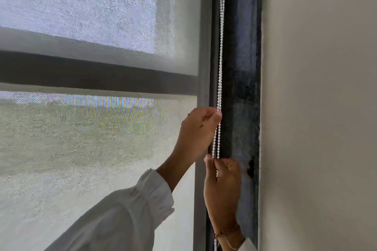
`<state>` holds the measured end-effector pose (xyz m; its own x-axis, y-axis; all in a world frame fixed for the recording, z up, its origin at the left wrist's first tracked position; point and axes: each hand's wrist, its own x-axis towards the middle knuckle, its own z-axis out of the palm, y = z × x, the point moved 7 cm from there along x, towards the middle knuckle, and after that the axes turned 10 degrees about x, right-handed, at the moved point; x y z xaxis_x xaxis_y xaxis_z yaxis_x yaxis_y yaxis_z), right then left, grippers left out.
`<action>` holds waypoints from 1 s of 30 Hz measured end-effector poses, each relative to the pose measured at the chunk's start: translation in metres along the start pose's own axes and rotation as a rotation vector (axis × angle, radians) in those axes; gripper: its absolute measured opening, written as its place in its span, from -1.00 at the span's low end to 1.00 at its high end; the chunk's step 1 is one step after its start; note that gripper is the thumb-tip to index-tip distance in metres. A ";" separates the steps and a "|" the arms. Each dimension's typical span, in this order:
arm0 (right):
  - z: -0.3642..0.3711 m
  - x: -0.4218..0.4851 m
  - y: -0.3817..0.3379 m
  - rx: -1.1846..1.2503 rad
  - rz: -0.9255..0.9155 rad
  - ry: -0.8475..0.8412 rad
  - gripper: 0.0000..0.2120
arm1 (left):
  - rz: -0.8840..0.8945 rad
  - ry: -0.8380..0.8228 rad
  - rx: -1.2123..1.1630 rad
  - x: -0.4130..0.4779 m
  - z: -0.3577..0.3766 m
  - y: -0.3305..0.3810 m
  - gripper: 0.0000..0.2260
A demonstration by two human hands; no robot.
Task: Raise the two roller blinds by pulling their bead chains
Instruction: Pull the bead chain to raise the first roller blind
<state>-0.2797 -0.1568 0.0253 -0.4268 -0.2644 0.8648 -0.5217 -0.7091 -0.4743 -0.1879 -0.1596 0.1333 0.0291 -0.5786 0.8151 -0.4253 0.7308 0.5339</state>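
Note:
A white bead chain (pixel 220 57) hangs as a doubled loop along the right edge of a pale translucent roller blind (pixel 91 138), in front of the dark window frame. My left hand (pixel 199 128) is higher up and pinches one strand of the chain between thumb and fingers. Just below it, my right hand (pixel 222 187) is closed on the chain, with beads showing between its fingers. The blind covers the whole window pane in view. Only one blind and one chain loop show clearly here.
A dark horizontal window bar (pixel 98 73) shows through the blind fabric. The dark vertical frame (pixel 242 87) stands right of the chain, with a plain light wall (pixel 318 108) beside it. A white sleeve (pixel 114 220) covers my left forearm.

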 end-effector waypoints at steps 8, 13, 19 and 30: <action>-0.012 -0.028 -0.028 0.358 0.228 -0.005 -0.64 | -0.172 -0.218 -0.291 -0.017 -0.012 0.027 -0.79; -0.025 -0.061 -0.048 0.374 0.169 -0.018 -0.38 | -0.312 -0.200 -0.562 -0.029 -0.025 0.050 -0.74; -0.056 -0.092 -0.079 0.255 0.108 -0.034 -0.54 | -0.275 -0.077 -0.529 -0.051 -0.052 0.087 -0.70; -0.086 -0.156 -0.106 0.710 0.800 -0.443 -0.25 | 0.222 0.286 -0.032 -0.171 -0.096 0.134 -0.57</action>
<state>-0.2211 0.0158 -0.0729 -0.0777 -0.9099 0.4074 0.3728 -0.4055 -0.8346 -0.1631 0.0721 0.0873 0.1929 -0.2830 0.9395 -0.4209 0.8411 0.3397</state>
